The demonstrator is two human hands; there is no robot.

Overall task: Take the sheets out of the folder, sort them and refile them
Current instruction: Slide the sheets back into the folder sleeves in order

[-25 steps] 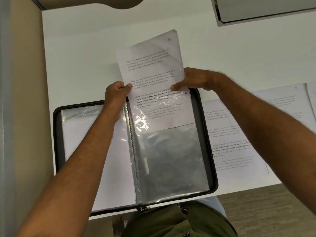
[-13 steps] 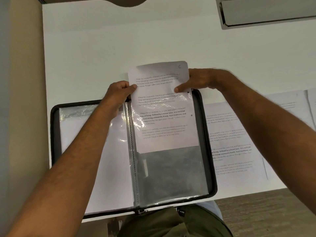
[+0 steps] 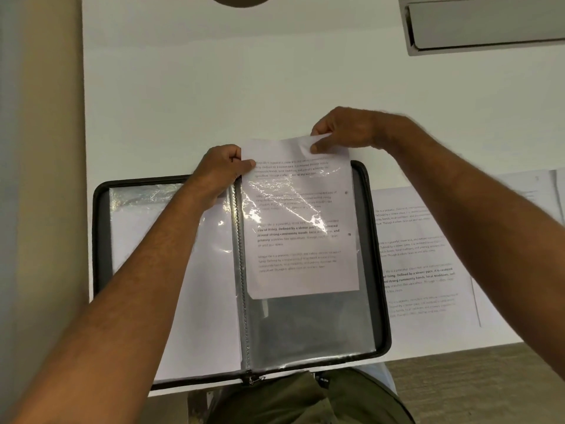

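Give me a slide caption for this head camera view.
Both hands, left hand and right hand, slide printed white sheet into black zip folder's clear sleeve.

Folder [image 3: 371, 240] lay open on counter [image 3: 214, 87], near its front edge; sheet [image 3: 301, 228] partly in right-page sleeve [image 3: 312, 325], top edge sticking out behind folder; loose sheets [image 3: 428, 255] on counter right of folder, one tucked under its edge

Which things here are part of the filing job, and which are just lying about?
In the job: printed sheet, gripped by left hand and right hand; clear sleeve; black folder; loose sheets beside it.

Lying about: grey tray; white desk.
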